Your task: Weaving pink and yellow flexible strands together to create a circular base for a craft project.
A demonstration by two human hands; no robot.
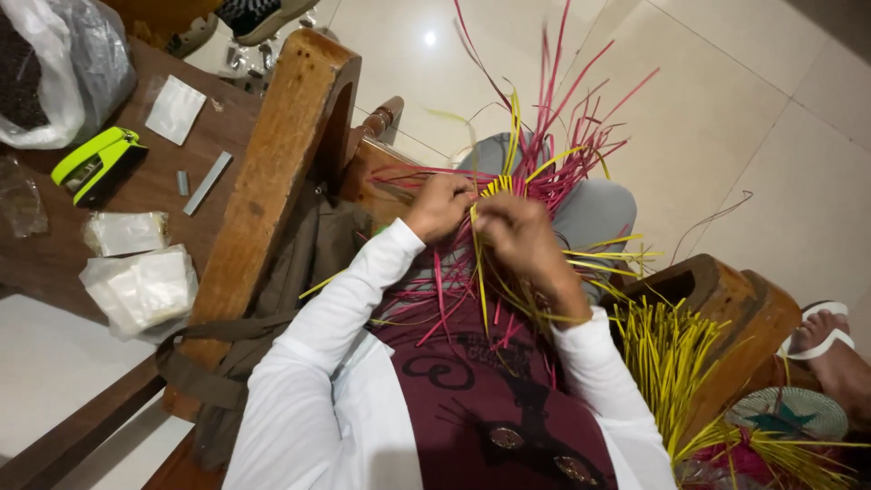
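Wooden tabletop (54, 259) at left, white plastic bag (68, 68) at its far corner, clear packets (141, 286) near its front edge, lime-green stapler (95, 163) between, pink and yellow woven strips (522, 195) over the lap, left hand (440, 207) and right hand (517, 231) with fingers pinching the strips.

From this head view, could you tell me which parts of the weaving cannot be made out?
- Woven centre: hidden behind the left hand and right hand.
- Fingertips: buried among the pink and yellow strips, so the grip is unclear.
- Yellow strip bundle: cut off at the bottom edge.
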